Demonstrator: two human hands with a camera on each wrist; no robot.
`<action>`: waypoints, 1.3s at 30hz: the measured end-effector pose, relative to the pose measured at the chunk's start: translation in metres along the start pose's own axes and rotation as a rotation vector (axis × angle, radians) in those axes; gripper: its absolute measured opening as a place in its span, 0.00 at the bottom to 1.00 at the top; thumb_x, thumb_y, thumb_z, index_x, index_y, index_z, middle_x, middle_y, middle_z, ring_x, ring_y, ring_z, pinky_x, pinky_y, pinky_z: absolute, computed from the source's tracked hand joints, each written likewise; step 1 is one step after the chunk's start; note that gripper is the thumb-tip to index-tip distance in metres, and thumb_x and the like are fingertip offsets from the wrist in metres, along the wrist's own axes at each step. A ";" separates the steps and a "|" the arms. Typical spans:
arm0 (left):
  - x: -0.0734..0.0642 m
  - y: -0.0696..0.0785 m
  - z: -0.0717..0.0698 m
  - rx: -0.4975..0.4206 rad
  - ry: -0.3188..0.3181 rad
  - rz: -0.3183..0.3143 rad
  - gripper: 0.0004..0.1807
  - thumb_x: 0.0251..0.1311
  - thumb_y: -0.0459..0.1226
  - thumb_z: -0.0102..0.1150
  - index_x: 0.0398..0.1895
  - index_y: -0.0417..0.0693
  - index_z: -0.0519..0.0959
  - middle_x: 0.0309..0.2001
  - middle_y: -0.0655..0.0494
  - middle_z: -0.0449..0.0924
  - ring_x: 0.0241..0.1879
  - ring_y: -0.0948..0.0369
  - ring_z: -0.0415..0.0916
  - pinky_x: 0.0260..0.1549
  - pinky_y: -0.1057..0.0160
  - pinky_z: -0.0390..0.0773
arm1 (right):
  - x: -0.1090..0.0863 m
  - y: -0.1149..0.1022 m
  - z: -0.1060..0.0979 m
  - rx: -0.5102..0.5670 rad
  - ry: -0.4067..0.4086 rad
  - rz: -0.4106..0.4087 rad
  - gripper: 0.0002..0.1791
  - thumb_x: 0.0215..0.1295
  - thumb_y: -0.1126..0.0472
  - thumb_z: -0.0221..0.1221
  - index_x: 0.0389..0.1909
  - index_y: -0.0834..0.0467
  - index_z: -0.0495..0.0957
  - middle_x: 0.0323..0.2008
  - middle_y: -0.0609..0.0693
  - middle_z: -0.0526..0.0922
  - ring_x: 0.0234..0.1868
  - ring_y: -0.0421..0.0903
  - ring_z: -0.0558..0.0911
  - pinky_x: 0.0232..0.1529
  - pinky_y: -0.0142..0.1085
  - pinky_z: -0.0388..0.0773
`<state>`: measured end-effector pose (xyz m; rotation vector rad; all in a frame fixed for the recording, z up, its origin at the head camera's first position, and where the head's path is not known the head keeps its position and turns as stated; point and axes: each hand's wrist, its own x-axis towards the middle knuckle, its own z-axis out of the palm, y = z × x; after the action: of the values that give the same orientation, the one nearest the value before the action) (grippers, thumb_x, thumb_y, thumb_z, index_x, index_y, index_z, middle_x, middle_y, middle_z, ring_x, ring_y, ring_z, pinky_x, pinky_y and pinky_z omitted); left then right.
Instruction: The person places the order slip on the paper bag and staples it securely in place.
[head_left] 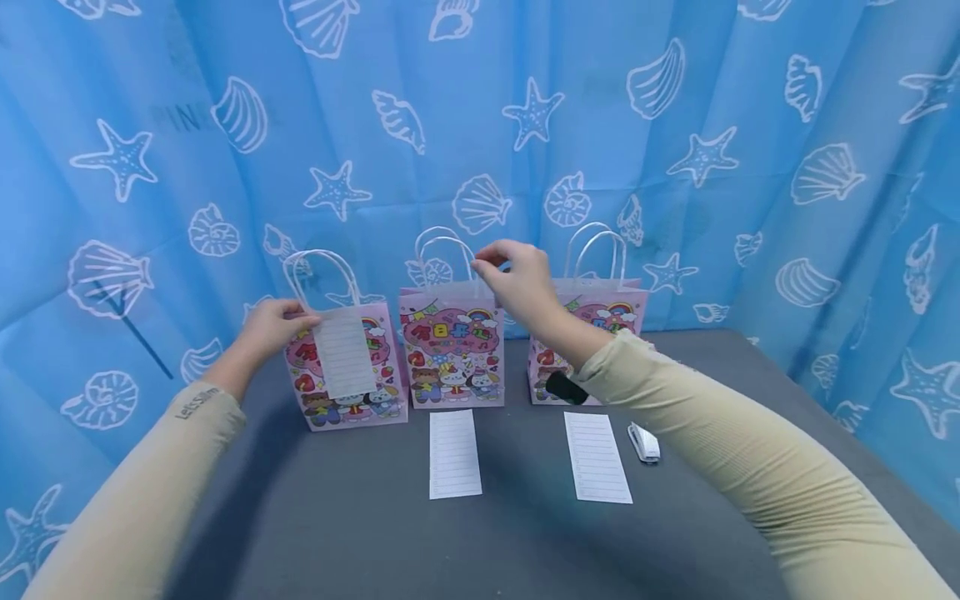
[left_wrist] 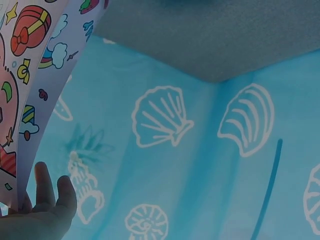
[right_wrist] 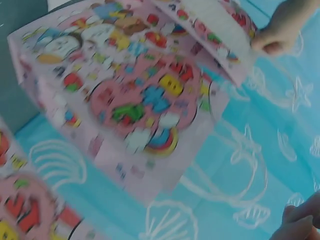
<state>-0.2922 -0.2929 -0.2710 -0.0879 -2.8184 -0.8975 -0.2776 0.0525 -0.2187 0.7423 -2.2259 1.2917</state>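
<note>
My left hand (head_left: 273, 329) pinches the upper left corner of a white lined paper slip (head_left: 345, 354) at the top edge of the left pink gift bag (head_left: 390, 367). The slip hangs over the bag's printed front. In the left wrist view, two fingers (left_wrist: 44, 185) stick up beside the bag's side. My right hand (head_left: 517, 279), its fingers loosely curled, hovers near the handle of the middle gift bag (head_left: 453, 350). The right wrist view shows that handle (right_wrist: 250, 192) apart from the hand, which appears to hold nothing.
A third gift bag (head_left: 633, 312) stands at the right, partly behind my right arm. Two more lined slips, one in the middle (head_left: 454, 454) and one at the right (head_left: 597, 458), lie before the bags. A white stapler (head_left: 643, 442) lies beside the right slip. Behind hangs a blue curtain (head_left: 480, 108).
</note>
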 end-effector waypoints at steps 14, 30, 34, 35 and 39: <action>0.001 0.001 0.001 0.021 0.001 -0.015 0.20 0.71 0.42 0.53 0.49 0.28 0.76 0.41 0.35 0.80 0.40 0.46 0.76 0.39 0.49 0.75 | -0.028 0.026 -0.065 -0.087 0.106 0.024 0.10 0.70 0.64 0.58 0.40 0.69 0.81 0.33 0.60 0.81 0.27 0.45 0.74 0.24 0.27 0.68; 0.000 -0.003 0.001 0.011 0.007 -0.018 0.20 0.71 0.42 0.54 0.48 0.29 0.76 0.40 0.35 0.80 0.39 0.47 0.76 0.37 0.51 0.75 | -0.068 0.054 -0.119 -0.253 0.070 0.166 0.16 0.72 0.58 0.56 0.44 0.69 0.80 0.34 0.61 0.81 0.24 0.44 0.75 0.24 0.27 0.74; 0.000 -0.002 0.000 0.014 0.003 -0.011 0.21 0.71 0.42 0.54 0.48 0.29 0.76 0.41 0.35 0.80 0.39 0.46 0.76 0.38 0.50 0.75 | -0.080 0.061 -0.130 -0.282 0.071 0.208 0.16 0.73 0.58 0.55 0.44 0.70 0.79 0.33 0.62 0.81 0.21 0.44 0.74 0.22 0.29 0.73; 0.000 -0.002 0.000 0.016 0.003 -0.011 0.20 0.71 0.42 0.54 0.49 0.29 0.76 0.41 0.35 0.80 0.39 0.46 0.76 0.38 0.50 0.74 | -0.083 0.063 -0.132 -0.285 0.075 0.216 0.17 0.73 0.58 0.55 0.44 0.70 0.79 0.33 0.62 0.80 0.21 0.43 0.74 0.22 0.29 0.73; 0.001 0.000 0.000 0.023 0.000 -0.008 0.20 0.71 0.42 0.53 0.48 0.29 0.76 0.40 0.35 0.80 0.39 0.46 0.76 0.37 0.49 0.75 | -0.094 0.071 -0.139 -0.301 0.079 0.243 0.17 0.73 0.57 0.54 0.44 0.71 0.78 0.32 0.62 0.80 0.19 0.42 0.74 0.21 0.30 0.72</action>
<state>-0.2930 -0.2925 -0.2711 -0.0734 -2.8303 -0.8665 -0.2372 0.2248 -0.2592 0.3124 -2.4271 1.0336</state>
